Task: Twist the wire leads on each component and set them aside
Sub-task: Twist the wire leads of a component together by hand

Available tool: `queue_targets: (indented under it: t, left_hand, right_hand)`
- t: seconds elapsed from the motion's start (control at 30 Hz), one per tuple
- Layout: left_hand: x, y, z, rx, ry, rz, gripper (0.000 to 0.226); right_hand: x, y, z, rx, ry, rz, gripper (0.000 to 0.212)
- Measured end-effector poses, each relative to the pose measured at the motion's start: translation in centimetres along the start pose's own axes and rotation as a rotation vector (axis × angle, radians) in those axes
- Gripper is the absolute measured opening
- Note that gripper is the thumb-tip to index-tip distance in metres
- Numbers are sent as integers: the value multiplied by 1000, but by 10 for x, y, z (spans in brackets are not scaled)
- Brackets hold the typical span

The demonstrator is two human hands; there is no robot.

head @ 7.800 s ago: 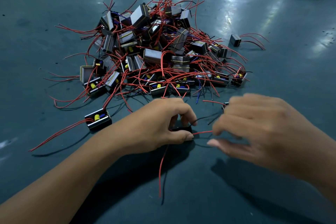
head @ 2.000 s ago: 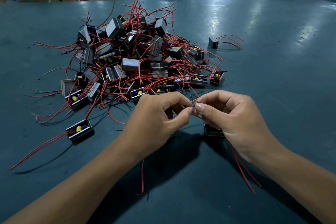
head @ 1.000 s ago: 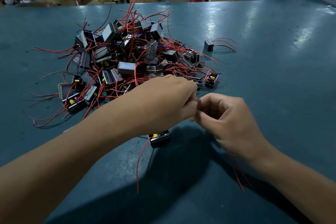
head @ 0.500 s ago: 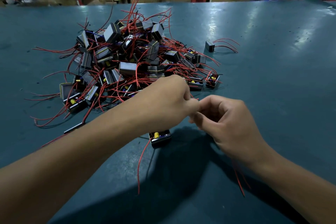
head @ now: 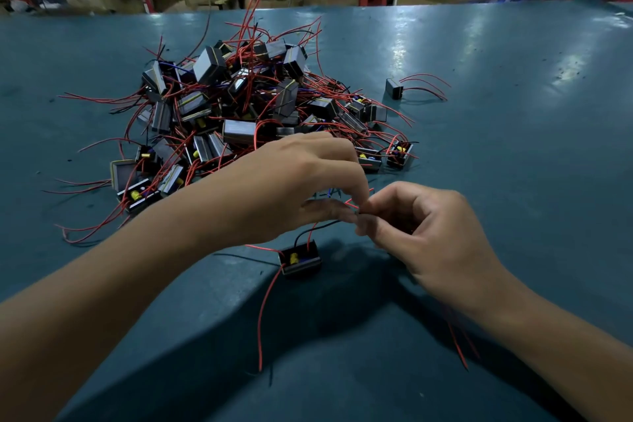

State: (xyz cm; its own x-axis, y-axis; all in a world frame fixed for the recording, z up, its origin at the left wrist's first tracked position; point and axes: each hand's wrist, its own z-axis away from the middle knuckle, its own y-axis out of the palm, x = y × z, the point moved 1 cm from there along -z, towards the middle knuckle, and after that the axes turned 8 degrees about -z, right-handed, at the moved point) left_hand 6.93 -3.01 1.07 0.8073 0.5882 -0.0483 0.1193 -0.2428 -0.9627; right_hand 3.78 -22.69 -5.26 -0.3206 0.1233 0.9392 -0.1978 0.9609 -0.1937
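Both hands, left hand (head: 308,188) and right hand (head: 421,233), pinch the wire leads (head: 352,207) above the component (head: 300,259); best roll them tightly, keeping tension even.

Two bare forearms enter from the lower corners, uncovered as far as they show; no sleeve edge comes into view. The left hand (head: 301,181) and the right hand (head: 424,233) wear no gloves, and their visible fingers and wrists carry no rings, watch or bands. The nails that show are short and plain.
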Motion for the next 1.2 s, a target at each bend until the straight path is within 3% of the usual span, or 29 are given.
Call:
queue_targets:
  t: [0.2,0.33,0.5,0.77,0.97,1.03,1.1,1.2]
  left_hand:
    - [-4,1,-8,68,24,4,16]
    - [-9,4,-7,160,-125,153,9]
    - [-14,8,-7,203,-399,384,19]
    - [-24,0,-9,208,-420,124,20]
    - [-24,8,-8,186,-720,503,32]
    - [-19,5,-3,83,-645,502,23]
    - [-16,-4,3,-3,-452,412,7]
    - [-15,-5,9,35,-180,130,17]
  right_hand:
    - [1,0,0,-21,-6,32,9]
    - [2,0,2,-27,-16,30,8]
    - [2,0,1,-2,0,35,12]
    - [0,2,0,7,20,-47,15]
    - [0,2,-1,1,4,-16,11]
    - [-1,-1,-1,0,16,-17,13]
    - [-1,-1,-2,3,23,-25,14]
    - [-1,0,-3,13,20,-29,15]
